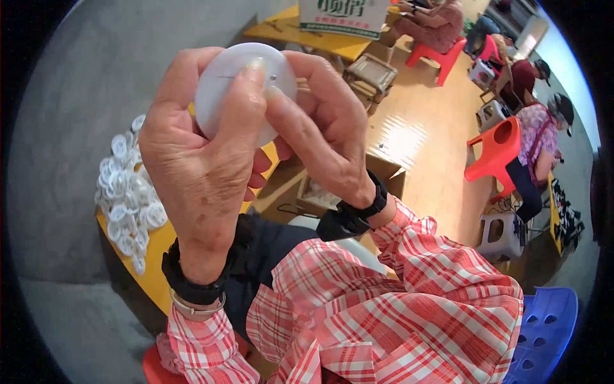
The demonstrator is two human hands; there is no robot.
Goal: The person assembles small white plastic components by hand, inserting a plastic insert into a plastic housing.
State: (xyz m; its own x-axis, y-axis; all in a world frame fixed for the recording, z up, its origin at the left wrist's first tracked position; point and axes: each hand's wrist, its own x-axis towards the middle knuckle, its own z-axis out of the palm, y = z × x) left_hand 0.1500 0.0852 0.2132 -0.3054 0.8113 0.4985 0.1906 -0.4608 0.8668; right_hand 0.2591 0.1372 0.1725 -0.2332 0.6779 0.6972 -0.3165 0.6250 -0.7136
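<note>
Up close in front of me is a smooth white plastic disc [220, 89] with a thin slit and a small shiny metal dot on its face. My left hand [198, 153] grips it from the left, its thumb lying across the face and its fingers behind. From the other side my right hand [329, 134] pinches the disc's right edge, thumb tip close to the metal dot. What the fingers behind the disc touch is hidden. Lower left, a pile of small white round plastic pieces [125, 198] lies on a yellow table [150, 275].
An open cardboard box [390, 171] stands below my right hand. Another yellow table [275, 29] at the back bears a printed carton [342, 16]. Along the right, several people sit at work near red stools [495, 160] and a grey stool [501, 237]. A blue chair [543, 333] is at lower right.
</note>
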